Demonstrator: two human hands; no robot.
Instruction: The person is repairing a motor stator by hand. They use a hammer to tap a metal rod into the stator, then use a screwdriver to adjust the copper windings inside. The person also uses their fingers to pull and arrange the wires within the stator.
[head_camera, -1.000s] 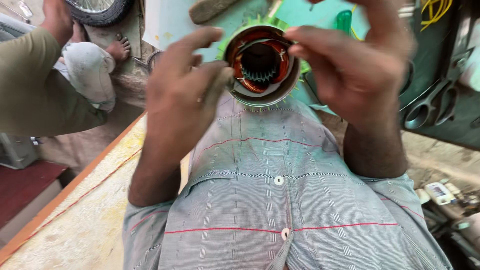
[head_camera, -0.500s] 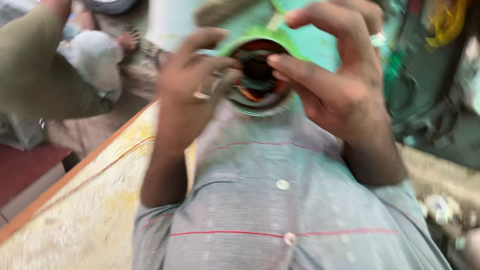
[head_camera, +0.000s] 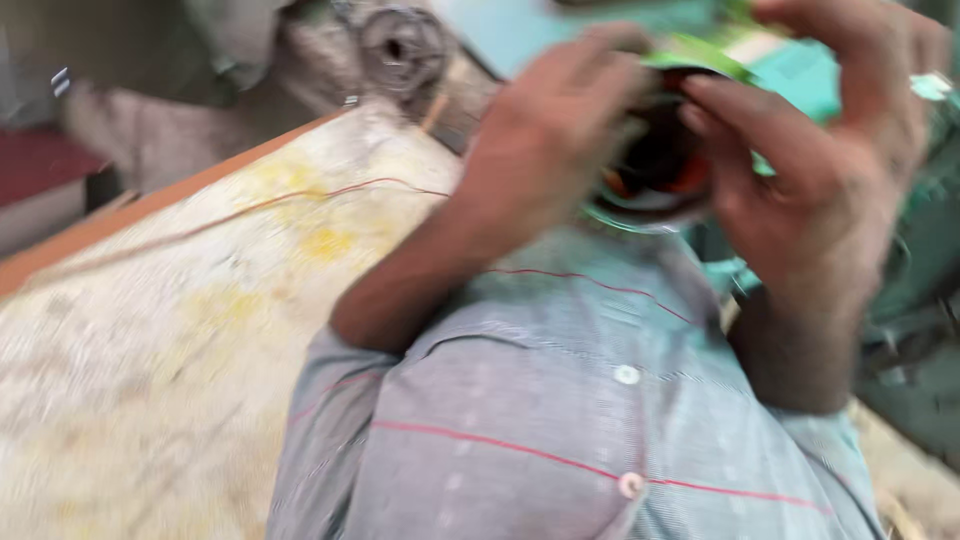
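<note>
Blur softens the whole view, yet the surroundings can be made out: a pale, yellow-stained wooden tabletop (head_camera: 170, 330) with an orange-brown edge fills the left, and a thin reddish wire (head_camera: 300, 197) trails across it. A grey round metal part with a dark centre hole (head_camera: 402, 45) lies beyond the table's far end. Teal-green machinery (head_camera: 915, 250) stands at the right. The person's grey checked shirt with red lines and white buttons (head_camera: 560, 420) covers the lower middle.

Both hands are raised in front of the chest around a round metal motor stator ring with copper-coloured windings and green insulating paper (head_camera: 660, 175). The left hand (head_camera: 545, 150) covers the ring's left side, fingers curled onto its rim; the right hand (head_camera: 810, 190) wraps the right side, its fingers bent over the top and front, so much of the ring is hidden. Both appear closed on it, though the blur hides the exact contact.

The ring's open face turns roughly toward the camera, its axis running from the chest outward and up. Inside, a dark hollow shows with orange-red glints, a shiny rim below, green paper at the top.
</note>
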